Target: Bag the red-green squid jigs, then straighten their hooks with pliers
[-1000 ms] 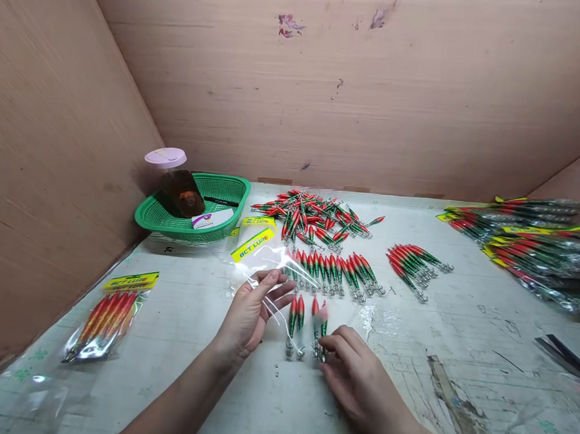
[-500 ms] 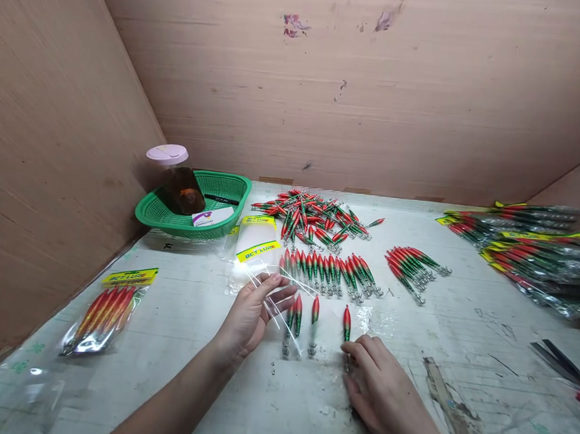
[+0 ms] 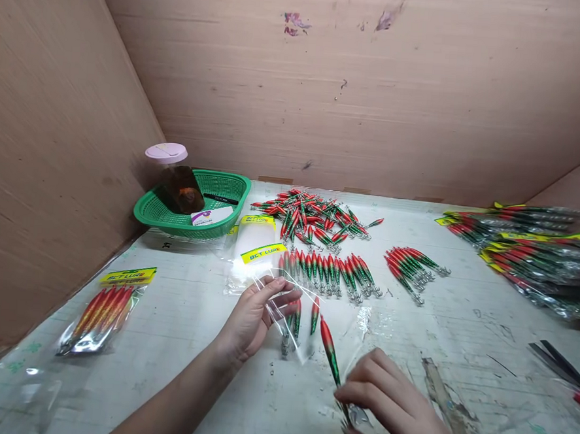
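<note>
My left hand (image 3: 257, 313) pinches a clear plastic bag (image 3: 290, 338) with a yellow printed header. In my right hand (image 3: 387, 403) is a red-and-green fishing lure (image 3: 329, 350), gripped near its hook end, its red tip pointing up and left toward the bag. Beneath and beside the bag several single lures (image 3: 315, 313) lie on the table, partly covered by the bag and my left fingers. Just beyond my left hand runs a row of the same lures (image 3: 326, 268), hooks facing me.
A heap of lures (image 3: 314, 218) lies at the back, with a small fanned group (image 3: 409, 267) to its right. Filled packs (image 3: 547, 259) pile at far right, near scissors (image 3: 563, 368). Empty bags (image 3: 257, 234) lie beside the green basket (image 3: 145, 215). One filled pack (image 3: 105, 310) sits left.
My right hand has lifted the lure off the table and drawn it nearer me, tilting its tip leftward. The bag in my left hand has shifted slightly right.
</note>
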### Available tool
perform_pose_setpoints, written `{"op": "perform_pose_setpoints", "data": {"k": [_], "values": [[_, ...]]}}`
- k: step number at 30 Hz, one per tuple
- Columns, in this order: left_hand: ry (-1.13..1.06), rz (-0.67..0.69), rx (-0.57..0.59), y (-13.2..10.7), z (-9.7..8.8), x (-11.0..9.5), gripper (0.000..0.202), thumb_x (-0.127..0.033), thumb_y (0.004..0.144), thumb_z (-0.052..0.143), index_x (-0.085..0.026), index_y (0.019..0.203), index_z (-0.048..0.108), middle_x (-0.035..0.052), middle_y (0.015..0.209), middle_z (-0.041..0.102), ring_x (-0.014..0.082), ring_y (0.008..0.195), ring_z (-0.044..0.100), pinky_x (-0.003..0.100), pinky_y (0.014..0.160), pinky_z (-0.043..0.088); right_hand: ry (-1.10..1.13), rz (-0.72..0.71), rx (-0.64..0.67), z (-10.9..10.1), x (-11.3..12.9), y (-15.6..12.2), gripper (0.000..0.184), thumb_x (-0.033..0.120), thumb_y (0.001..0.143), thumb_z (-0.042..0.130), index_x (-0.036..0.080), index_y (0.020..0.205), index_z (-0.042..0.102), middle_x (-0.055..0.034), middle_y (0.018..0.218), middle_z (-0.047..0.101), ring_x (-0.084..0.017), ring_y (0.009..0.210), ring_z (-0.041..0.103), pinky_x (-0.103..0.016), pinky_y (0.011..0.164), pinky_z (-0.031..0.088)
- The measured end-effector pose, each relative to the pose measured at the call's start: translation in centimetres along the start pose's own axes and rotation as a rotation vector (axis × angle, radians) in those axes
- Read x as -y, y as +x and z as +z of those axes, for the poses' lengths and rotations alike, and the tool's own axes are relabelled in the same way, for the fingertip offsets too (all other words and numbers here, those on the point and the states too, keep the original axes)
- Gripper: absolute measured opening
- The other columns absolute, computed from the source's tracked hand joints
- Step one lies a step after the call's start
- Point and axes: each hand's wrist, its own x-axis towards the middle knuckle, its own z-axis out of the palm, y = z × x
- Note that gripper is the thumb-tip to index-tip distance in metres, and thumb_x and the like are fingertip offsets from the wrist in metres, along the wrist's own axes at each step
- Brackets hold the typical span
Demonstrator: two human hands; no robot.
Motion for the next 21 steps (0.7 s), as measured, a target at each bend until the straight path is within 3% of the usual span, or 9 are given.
{"op": "perform_pose_setpoints", "data": {"k": [3, 8, 12, 15, 21], "values": [[0.062, -0.063, 0.082, -0.4, 0.3, 0.3, 0.024, -0.023, 0.067, 0.081, -0.014, 0.075, 0.061, 0.0025, 0.077, 0.069, 0.0175, 0.073, 0.07, 0.028, 0.066, 0.058, -0.292, -0.09, -0.09, 1.5, -0.6, 1.8, 0.023, 0.003, 0.081, 0.051, 0.017, 0.097, 0.06, -0.007, 0.08, 0.063, -0.02, 0.074, 0.056, -0.032, 0.064, 0.048], [0.078, -0.118, 0.18, -1.2, 0.8, 0.6, 0.025, -0.028, 0.067, 0.082, -0.015, 0.08, 0.065, 0.0038, 0.079, 0.072, 0.0159, 0.069, 0.069, 0.027, 0.063, 0.057, -0.578, -0.164, -0.227, 2.4, -1.5, 3.1, 0.027, 0.005, 0.087, 0.047, 0.016, 0.104, 0.065, -0.0084, 0.087, 0.069, -0.021, 0.082, 0.058, -0.037, 0.076, 0.045], [0.098, -0.112, 0.225, -1.3, 0.9, 0.7, 0.034, -0.031, 0.068, 0.082, -0.017, 0.096, 0.068, 0.007, 0.097, 0.074, 0.0187, 0.079, 0.071, 0.03, 0.07, 0.058, -0.592, -0.111, -0.294, 2.9, -1.7, 2.8, 0.033, 0.005, 0.088, 0.047, 0.017, 0.114, 0.063, -0.0096, 0.103, 0.072, -0.024, 0.089, 0.058, -0.042, 0.082, 0.041], [0.135, -0.114, 0.262, -1.3, 0.9, 0.8, 0.037, -0.033, 0.07, 0.081, -0.017, 0.1, 0.067, 0.0094, 0.106, 0.072, 0.0204, 0.085, 0.071, 0.029, 0.072, 0.057, -0.536, -0.036, -0.34, 3.4, -1.7, 2.6, 0.03, 0.002, 0.086, 0.05, 0.017, 0.11, 0.062, -0.0086, 0.111, 0.071, -0.024, 0.092, 0.056, -0.043, 0.084, 0.041], [0.133, -0.099, 0.344, -1.5, 0.8, 1.5, 0.039, -0.032, 0.072, 0.08, -0.018, 0.106, 0.065, 0.0097, 0.11, 0.071, 0.0228, 0.092, 0.07, 0.033, 0.079, 0.056, -0.458, -0.01, -0.444, 3.7, -1.4, 3.2, 0.03, 0.0, 0.086, 0.054, 0.016, 0.11, 0.061, -0.0085, 0.11, 0.071, -0.026, 0.098, 0.054, -0.043, 0.086, 0.04]]}}
